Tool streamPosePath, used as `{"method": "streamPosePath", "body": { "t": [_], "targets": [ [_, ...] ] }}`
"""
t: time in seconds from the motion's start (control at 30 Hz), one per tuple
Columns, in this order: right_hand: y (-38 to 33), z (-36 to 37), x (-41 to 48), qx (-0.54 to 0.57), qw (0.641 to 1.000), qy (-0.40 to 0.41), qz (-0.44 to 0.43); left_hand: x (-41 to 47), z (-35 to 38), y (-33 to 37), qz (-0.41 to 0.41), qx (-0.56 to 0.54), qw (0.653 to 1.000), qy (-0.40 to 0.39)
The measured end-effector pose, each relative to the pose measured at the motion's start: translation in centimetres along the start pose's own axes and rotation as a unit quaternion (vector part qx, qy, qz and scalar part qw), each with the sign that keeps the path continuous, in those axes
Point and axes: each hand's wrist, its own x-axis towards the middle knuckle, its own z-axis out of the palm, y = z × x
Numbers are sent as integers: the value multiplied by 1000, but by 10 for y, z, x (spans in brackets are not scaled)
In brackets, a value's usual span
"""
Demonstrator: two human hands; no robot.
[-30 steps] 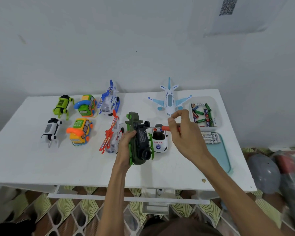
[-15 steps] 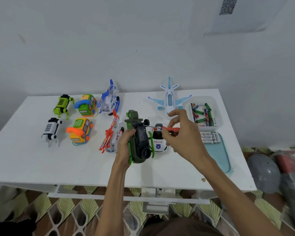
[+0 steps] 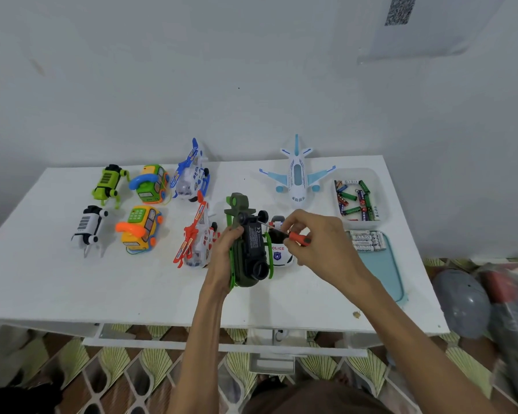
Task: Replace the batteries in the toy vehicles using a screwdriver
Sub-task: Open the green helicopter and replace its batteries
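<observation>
White table (image 3: pixel 57 282) against a pale wall fills the middle of the frame, with toys in rows along its far half. At centre the left hand (image 3: pixel 225 255) wraps around the side of a dark green toy helicopter (image 3: pixel 247 249), turned belly-up so its black battery cover faces the camera. The right hand (image 3: pixel 317 243) pinches the orange handle of a small screwdriver (image 3: pixel 284 233) between thumb and fingers; the thin shaft angles up and left to the cover, its tip apparently at a screw near the wheels, though the screw itself is too small to make out. A white police car (image 3: pixel 280 252) sits just behind the helicopter, partly hidden. At right, a clear tray of loose batteries (image 3: pixel 355 200) sits above a row of white batteries (image 3: pixel 365 240) lying on the top edge of a teal lid (image 3: pixel 383 276). A white and blue airplane (image 3: pixel 296 174) stands in the upper middle.

The step in hand looks like undoing the cover screw, so the job on this toy is at an early stage. Next the driver needs to stay seated and square in the screw head while turning, with the left hand holding the body steady, then the cover must lift off.
</observation>
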Motion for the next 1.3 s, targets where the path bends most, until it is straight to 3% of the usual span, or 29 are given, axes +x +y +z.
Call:
{"method": "streamPosePath", "body": {
  "t": [0.17,0.33,0.47,0.73,0.83,1.3],
  "targets": [
    [-7,0,-4,32,999,21,16,0,10,2,1,-3,1000,-14],
    [-4,-7,-3,139,989,46,30,-5,14,7,-42,-43,998,-27],
    [-5,-10,-3,154,987,24,30,-3,13,6,-54,-76,995,-31],
    [-16,-12,-5,220,967,128,-12,-5,16,6,-70,-104,991,-47],
    [-19,-13,-6,201,964,167,-50,-6,15,5,-77,-116,989,-48],
    [-10,4,-5,72,983,124,-116,-11,16,4,-68,-79,994,-44]
  ]
}}
